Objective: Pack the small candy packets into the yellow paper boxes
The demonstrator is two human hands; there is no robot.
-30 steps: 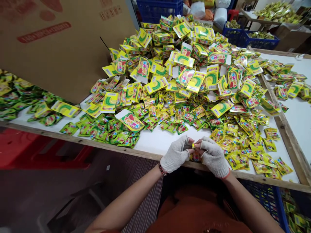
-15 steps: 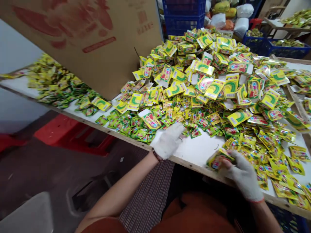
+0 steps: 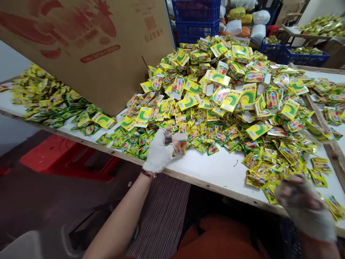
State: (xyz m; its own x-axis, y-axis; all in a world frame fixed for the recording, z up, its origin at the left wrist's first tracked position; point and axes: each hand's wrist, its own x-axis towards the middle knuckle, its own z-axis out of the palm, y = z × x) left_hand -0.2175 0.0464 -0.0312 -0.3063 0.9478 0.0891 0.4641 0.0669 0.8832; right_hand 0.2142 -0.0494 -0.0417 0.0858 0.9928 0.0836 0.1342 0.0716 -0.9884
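Note:
My left hand (image 3: 158, 153), in a white fingerless glove, is closed on a small candy box (image 3: 179, 146) with its white flap up. It is just above the table edge, beside a heap of green candy packets (image 3: 129, 141). On the right, my gloved right hand (image 3: 304, 207) hovers at the yellow candy packets (image 3: 265, 167). Motion smears its fingers, so I cannot make out whether it holds anything. Behind both hands rises a big pile of yellow and green candy boxes (image 3: 229, 100), some with white flaps open.
A large cardboard carton (image 3: 126, 72) leans over the white table (image 3: 205, 169) at the left, with more packets (image 3: 43, 93) beyond it. Wooden strips edge the table. Blue crates (image 3: 198, 30) stand behind, and a red stool (image 3: 51, 153) is below on the left.
My left hand has moved left and taken up the box that lay on the green packets. My right hand has swung right to the yellow packets; the box it held no longer shows there.

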